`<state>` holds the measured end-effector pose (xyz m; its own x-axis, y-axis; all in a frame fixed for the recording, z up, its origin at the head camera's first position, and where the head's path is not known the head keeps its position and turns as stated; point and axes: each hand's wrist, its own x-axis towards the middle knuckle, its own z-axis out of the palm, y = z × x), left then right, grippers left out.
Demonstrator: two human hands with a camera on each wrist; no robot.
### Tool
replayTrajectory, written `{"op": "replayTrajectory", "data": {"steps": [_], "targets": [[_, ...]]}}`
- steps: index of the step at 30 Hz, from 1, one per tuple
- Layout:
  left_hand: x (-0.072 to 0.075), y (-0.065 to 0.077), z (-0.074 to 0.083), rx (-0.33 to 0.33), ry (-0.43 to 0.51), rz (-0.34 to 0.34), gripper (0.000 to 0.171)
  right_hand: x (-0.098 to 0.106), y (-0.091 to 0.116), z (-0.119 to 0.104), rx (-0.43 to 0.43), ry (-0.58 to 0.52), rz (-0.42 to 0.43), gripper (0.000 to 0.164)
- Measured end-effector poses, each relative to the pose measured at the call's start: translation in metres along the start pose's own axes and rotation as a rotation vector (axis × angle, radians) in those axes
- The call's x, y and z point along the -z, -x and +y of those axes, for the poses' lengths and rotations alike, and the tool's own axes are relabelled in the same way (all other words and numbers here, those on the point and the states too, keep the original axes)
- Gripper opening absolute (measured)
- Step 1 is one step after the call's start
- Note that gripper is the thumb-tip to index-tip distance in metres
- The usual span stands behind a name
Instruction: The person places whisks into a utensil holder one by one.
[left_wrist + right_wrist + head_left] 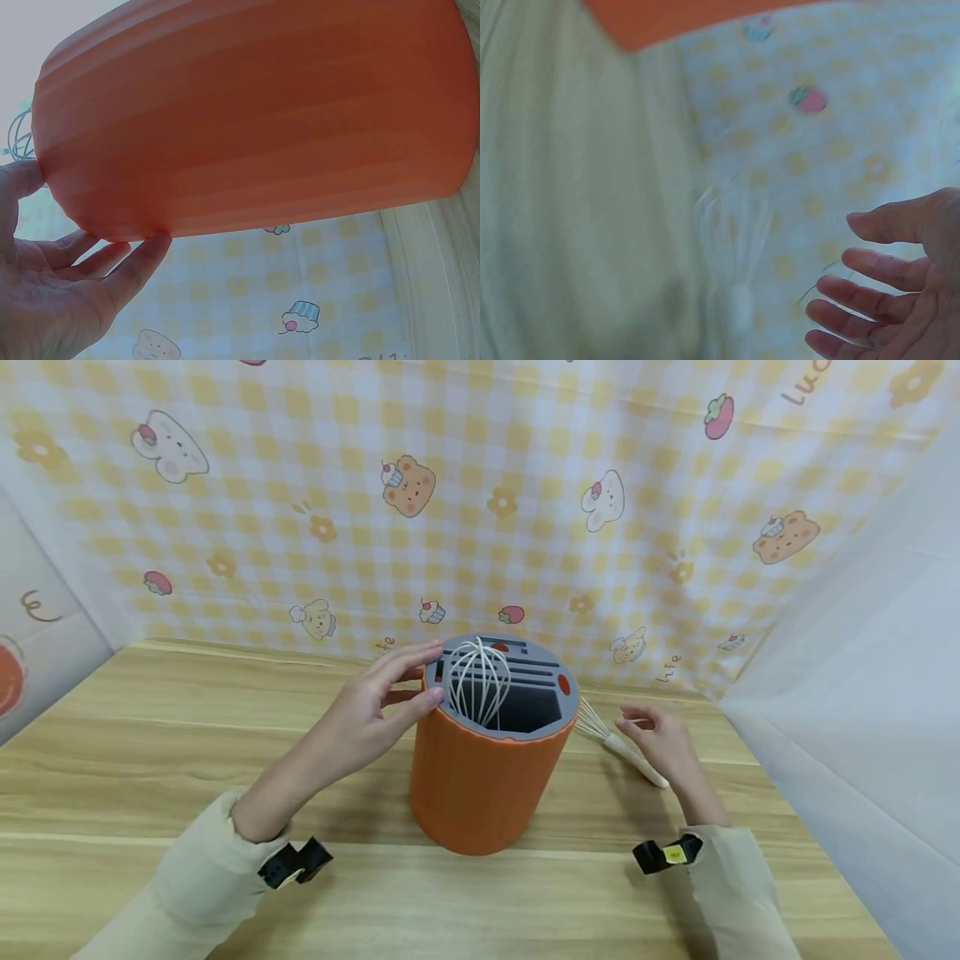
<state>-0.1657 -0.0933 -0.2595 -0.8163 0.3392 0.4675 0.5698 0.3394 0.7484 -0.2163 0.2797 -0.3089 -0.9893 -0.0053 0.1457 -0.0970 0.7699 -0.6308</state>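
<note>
Left fingers [141,268] spread, right fingers [864,298] loose

one orange holder [483,785], two whisks [637,761], one left hand [367,706], one right hand [663,743], two sleeves [206,864], two wrist devices [313,860], one wood tabletop [187,735], one checked cloth [480,427]

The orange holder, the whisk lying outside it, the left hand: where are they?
Orange holder [487,772], head view: front wall.
Lying whisk [624,751], head view: handle.
Left hand [360,717], head view: back of the hand.
</note>
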Motion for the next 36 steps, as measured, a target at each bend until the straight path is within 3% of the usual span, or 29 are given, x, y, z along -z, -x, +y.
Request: {"op": "replayTrajectory", "data": {"steps": [6, 14, 24, 36], "targets": [[0.0, 0.0, 0.0, 0.004, 0.004, 0.001, 0.049, -0.009, -0.008, 0.023, -0.027, 0.074, -0.063, 0.041], [0.001, 0.0, 0.0, 0.004, -0.002, -0.001, 0.049, -0.018, -0.011, 0.037, -0.062, 0.079, -0.104, 0.042], [0.001, 0.0, 0.001, 0.02, 0.0, -0.003, 0.049, -0.023, -0.01, 0.041, 0.0, 0.099, -0.109, 0.038], [-0.001, -0.001, -0.001, -0.006, 0.008, 0.001, 0.048, -0.023, -0.009, 0.043, 0.008, 0.091, -0.15, 0.035]]}}
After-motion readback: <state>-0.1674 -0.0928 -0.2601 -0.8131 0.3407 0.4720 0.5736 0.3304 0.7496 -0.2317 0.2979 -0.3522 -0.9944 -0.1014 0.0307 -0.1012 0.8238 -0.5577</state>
